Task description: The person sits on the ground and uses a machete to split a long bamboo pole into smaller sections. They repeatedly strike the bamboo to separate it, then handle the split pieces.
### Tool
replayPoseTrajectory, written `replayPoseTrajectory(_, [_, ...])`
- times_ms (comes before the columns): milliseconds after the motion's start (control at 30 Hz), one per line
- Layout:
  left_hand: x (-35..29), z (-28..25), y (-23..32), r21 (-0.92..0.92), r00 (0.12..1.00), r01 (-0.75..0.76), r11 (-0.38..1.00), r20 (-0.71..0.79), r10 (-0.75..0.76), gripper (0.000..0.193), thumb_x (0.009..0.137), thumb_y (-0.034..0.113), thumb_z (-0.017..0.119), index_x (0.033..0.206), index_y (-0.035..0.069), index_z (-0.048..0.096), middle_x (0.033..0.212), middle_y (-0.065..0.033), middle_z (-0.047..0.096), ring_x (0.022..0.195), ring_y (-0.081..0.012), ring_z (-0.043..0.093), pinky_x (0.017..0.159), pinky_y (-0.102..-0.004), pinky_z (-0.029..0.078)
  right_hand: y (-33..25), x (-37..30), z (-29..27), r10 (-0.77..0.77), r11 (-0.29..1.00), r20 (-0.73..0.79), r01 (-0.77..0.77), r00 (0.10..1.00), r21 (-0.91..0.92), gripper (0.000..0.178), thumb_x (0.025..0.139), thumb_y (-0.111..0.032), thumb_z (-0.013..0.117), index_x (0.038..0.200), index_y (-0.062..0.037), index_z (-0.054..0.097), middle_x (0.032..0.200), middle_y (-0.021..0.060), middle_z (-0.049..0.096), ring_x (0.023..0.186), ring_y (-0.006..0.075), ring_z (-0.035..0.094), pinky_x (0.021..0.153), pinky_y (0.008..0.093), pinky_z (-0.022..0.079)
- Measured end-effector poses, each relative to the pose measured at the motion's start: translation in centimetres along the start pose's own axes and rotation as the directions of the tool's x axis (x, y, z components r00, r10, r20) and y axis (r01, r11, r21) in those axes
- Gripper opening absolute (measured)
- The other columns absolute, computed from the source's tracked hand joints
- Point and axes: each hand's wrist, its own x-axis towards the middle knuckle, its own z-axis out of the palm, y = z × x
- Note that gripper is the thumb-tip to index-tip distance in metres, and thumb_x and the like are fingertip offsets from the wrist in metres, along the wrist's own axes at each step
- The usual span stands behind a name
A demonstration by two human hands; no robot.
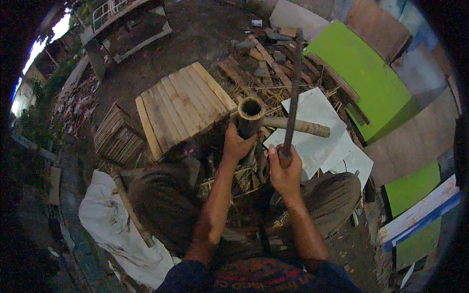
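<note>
In front of me, my left hand [238,145] is wrapped round a thick bamboo tube [249,126]. The tube stands roughly upright, its hollow cut end facing up. My right hand [286,175] is closed on the handle of a machete [294,88], whose long dark blade points up and away, just right of the tube and apart from it. Behind the blade, a thinner bamboo piece [310,127] sticks out to the right from beside the tube. The lower end of the thick tube is hard to make out in the shadow.
Left of the tube stands a slatted wooden platform [178,105], with a smaller slatted piece [117,134] beside it. White sheets [312,146] lie to the right, near a green panel [364,78]. Wood scraps [266,63] litter the ground ahead. A white sack [110,215] is by my left leg.
</note>
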Motion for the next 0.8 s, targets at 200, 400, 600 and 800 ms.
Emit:
replayPoseTrajectory(200, [0.3,0.8,-1.2,-0.095,0.992,0.112,0.989,-0.043,-0.116,0.082,0.066,0.023,0.092,0.129,-0.004,0.046,0.116,-0.0156,0.066,0.105,-0.0229,0.065,0.093,-0.0387,0.051,-3.2,-1.9,0.4,0.107,0.994,0.172,-0.107,0.979,-0.013,0.023,0.096,-0.023,0.067,0.095,-0.0014,0.06,0.069,-0.0031,0.058,0.064,0.0033,0.05,0.057,0.0235,0.041])
replayPoseTrajectory(400, [-0.1,1.4,-2.5,-0.12,0.991,0.135,0.984,0.006,-0.135,0.086,0.063,0.025,0.094,0.13,-0.002,0.045,0.117,-0.015,0.065,0.106,-0.0234,0.064,0.093,-0.038,0.052,-3.4,-1.3,1.5,0.05,0.999,0.148,-0.052,0.988,0.015,0.025,0.096,-0.024,0.067,0.097,0.001,0.06,0.073,0.0007,0.064,0.066,0.0055,0.053,0.059,0.025,0.044])
replayPoseTrajectory(600, [-1.8,2.1,-6.2,-0.275,0.991,0.13,0.952,0.014,-0.131,0.083,0.066,0.024,0.092,0.13,0.0,0.045,0.118,-0.0137,0.064,0.105,-0.0226,0.064,0.092,-0.0373,0.051,-3.1,-0.4,2.1,0.07,0.997,0.19,-0.061,0.979,-0.053,0.028,0.096,-0.024,0.067,0.099,0.0034,0.06,0.072,0.0034,0.065,0.067,0.0077,0.057,0.06,0.0275,0.047])
replayPoseTrajectory(800, [-1.7,2.4,-5.9,-0.322,0.989,0.146,0.935,0.032,-0.144,0.08,0.069,0.023,0.09,0.131,0.002,0.045,0.119,-0.0123,0.063,0.105,-0.0217,0.063,0.092,-0.0367,0.051,-2.4,-0.1,2.8,-0.098,0.957,0.101,0.122,0.99,-0.265,0.026,0.095,-0.022,0.068,0.1,0.0031,0.061,0.072,0.0058,0.067,0.069,0.0084,0.062,0.061,0.0259,0.048])
